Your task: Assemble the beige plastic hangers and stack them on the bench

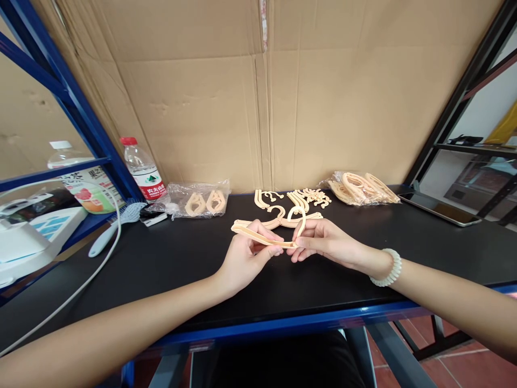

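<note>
Both hands meet over the middle of the black tabletop (pixel 161 258). My left hand (pixel 246 258) pinches a cream plastic hanger arm (pixel 258 235) that slants up to the left. My right hand (pixel 323 241), with a white bead bracelet (pixel 388 268) on the wrist, pinches the same piece at its right end, where a curved cream hook part (pixel 299 214) rises above the fingers. Just behind the hands lie several loose cream hanger pieces (pixel 297 202).
A clear bag with two cream parts (pixel 204 200) lies at the back left, and a fuller bag (pixel 359 188) at the back right. A water bottle (pixel 141 168), a hairbrush (pixel 117 223), a white cable (pixel 81 285) and a tablet (pixel 438 208) are also here. Cardboard (pixel 258 91) lines the back.
</note>
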The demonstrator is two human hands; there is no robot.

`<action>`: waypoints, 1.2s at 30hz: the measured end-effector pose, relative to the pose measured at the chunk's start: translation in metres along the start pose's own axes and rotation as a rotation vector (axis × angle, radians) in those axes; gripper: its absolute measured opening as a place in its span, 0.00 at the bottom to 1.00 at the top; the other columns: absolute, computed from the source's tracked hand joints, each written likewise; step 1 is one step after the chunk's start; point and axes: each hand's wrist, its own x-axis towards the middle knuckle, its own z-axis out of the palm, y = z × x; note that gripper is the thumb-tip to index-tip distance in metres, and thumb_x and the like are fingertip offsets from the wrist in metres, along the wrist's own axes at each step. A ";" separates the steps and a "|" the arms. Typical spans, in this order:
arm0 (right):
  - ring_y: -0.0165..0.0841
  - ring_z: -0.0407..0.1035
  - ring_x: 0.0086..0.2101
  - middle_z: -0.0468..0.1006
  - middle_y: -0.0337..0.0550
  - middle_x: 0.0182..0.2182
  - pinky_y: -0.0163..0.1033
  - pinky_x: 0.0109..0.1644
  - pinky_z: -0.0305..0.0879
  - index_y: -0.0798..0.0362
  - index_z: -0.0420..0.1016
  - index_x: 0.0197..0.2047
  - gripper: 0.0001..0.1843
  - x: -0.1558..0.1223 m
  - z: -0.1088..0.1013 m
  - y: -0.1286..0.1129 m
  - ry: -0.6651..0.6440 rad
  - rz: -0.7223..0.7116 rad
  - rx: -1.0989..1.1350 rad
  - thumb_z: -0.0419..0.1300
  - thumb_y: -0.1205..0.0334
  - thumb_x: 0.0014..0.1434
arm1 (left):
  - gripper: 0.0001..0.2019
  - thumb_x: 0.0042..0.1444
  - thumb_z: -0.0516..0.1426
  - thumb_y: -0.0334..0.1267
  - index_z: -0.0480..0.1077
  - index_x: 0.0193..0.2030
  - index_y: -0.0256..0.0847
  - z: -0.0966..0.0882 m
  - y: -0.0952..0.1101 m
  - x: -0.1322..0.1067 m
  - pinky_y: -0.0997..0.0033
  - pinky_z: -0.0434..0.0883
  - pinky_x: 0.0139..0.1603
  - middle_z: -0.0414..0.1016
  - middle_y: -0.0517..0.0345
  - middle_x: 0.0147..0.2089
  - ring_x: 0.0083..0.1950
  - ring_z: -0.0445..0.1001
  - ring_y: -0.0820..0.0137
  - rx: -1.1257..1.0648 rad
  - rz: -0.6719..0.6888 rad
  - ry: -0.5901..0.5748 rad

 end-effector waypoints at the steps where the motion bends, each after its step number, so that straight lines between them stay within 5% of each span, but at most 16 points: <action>1: 0.37 0.78 0.34 0.81 0.50 0.35 0.40 0.41 0.75 0.57 0.72 0.35 0.15 0.000 0.000 0.000 0.000 -0.003 -0.003 0.68 0.54 0.53 | 0.10 0.51 0.65 0.36 0.66 0.32 0.38 0.000 0.000 0.001 0.64 0.77 0.41 0.75 0.56 0.37 0.38 0.78 0.66 -0.019 -0.011 0.004; 18: 0.37 0.78 0.31 0.81 0.48 0.32 0.42 0.37 0.76 0.58 0.70 0.35 0.17 -0.002 0.006 -0.003 -0.003 -0.085 -0.039 0.67 0.52 0.54 | 0.08 0.50 0.64 0.29 0.67 0.30 0.36 0.009 0.010 -0.001 0.71 0.76 0.35 0.75 0.59 0.32 0.32 0.78 0.70 -0.107 -0.026 0.073; 36: 0.39 0.79 0.36 0.82 0.47 0.34 0.43 0.41 0.77 0.54 0.66 0.34 0.14 0.003 0.007 0.009 0.052 -0.208 0.027 0.65 0.54 0.57 | 0.08 0.51 0.66 0.35 0.70 0.31 0.36 0.009 0.008 0.001 0.71 0.77 0.36 0.74 0.59 0.32 0.32 0.78 0.70 -0.154 -0.052 0.149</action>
